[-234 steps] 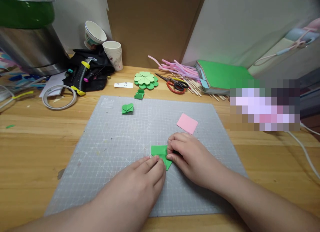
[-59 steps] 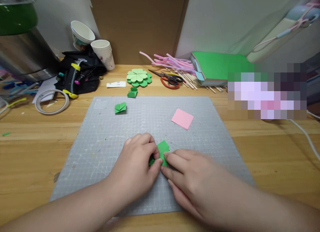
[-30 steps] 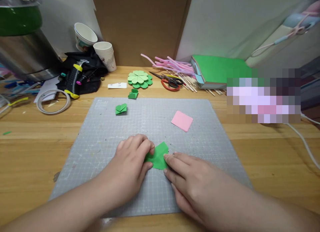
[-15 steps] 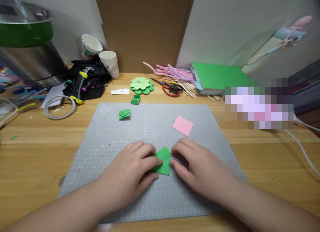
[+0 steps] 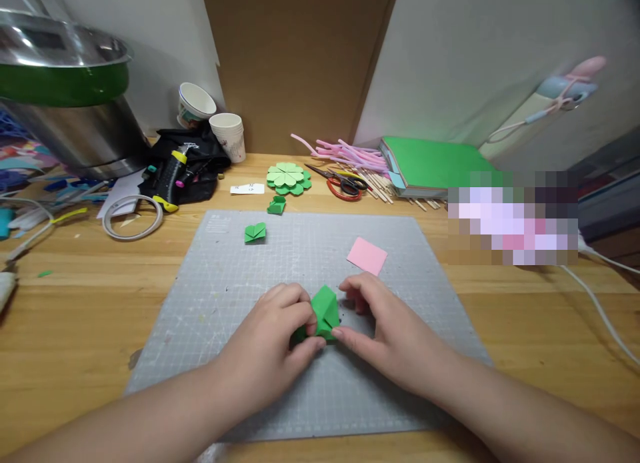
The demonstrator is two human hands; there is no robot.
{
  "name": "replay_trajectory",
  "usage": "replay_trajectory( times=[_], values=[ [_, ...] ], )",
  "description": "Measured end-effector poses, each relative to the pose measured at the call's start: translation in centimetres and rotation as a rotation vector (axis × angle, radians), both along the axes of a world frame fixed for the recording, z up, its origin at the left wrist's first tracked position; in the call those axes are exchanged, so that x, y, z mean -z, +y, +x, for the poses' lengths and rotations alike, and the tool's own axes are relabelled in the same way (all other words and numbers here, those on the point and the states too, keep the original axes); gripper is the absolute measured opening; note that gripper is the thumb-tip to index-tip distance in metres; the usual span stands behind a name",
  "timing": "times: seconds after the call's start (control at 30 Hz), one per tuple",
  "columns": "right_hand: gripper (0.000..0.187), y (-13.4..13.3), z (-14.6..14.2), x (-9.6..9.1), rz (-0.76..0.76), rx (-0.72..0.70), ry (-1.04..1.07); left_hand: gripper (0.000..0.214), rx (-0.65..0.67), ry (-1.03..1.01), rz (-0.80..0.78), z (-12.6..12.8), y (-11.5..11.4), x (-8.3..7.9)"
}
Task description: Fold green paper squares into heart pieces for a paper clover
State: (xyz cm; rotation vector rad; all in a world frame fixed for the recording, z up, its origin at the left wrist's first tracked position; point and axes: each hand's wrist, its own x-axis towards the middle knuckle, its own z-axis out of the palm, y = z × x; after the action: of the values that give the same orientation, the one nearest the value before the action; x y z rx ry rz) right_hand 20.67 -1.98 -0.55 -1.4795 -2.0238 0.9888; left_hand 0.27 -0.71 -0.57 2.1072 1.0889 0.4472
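1. The green folded paper sits low in the middle of the frame, lifted partly off the grey cutting mat on the bench; one flap stands up as a small peak.
2. The left hand pinches its left side, thumb under and fingers curled over the top; the right hand closes on its right edge, thumb tip against the lower corner, forefinger bent above.
3. Judged by its look, the paper is very light and thin; it holds a crease, yet it would crumple or tear under a hard squeeze; layered folds make it stiffer at the edges, so those edges and corners look like the best places to grip, with fingertips only.
4. Just above and to the right lies a pink paper square; a small green heart fold lies at the mat's upper left; scissors and a paper clover lie beyond the mat.
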Motion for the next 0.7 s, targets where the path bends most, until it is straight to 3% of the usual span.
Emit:
replay_trajectory(
  times=[0.07, 0.17, 0.3, 0.5, 0.6, 0.67, 0.7],
  values=[
    [0.037, -0.1, -0.2, 0.1, -0.142, 0.046, 0.230, 0.011, -0.042, -0.094, -0.003, -0.1, 0.0, -0.2],
    [0.025, -0.3, -0.8, 0.2, -0.463, 0.006, 0.569, 0.013, -0.067, -0.215, -0.003, 0.0, -0.2, -0.4],
    [0.029, -0.5, -1.4, 0.7, -0.691, -0.029, 0.748, 0.017, -0.149, -0.315, -0.086, 0.3, -0.4, 0.0],
    [0.032, -0.8, -1.7, 0.8, -0.760, -0.028, 0.770, 0.040, -0.283, -0.546, -0.475, 0.8, -0.6, 0.3],
    [0.026, -0.9, -1.6, 0.5, -0.669, 0.055, 0.648, 0.023, -0.249, -0.526, -0.401, 0.8, -0.4, 0.0],
    [0.021, -0.9, -1.5, 0.3, -0.514, 0.089, 0.597, 0.004, -0.193, -0.420, -0.295, 0.7, -0.2, -0.1],
    [0.018, -0.9, -1.4, 0.3, -0.416, 0.096, 0.581, 0.004, -0.173, -0.368, -0.268, 0.6, -0.2, -0.2]
  ],
)
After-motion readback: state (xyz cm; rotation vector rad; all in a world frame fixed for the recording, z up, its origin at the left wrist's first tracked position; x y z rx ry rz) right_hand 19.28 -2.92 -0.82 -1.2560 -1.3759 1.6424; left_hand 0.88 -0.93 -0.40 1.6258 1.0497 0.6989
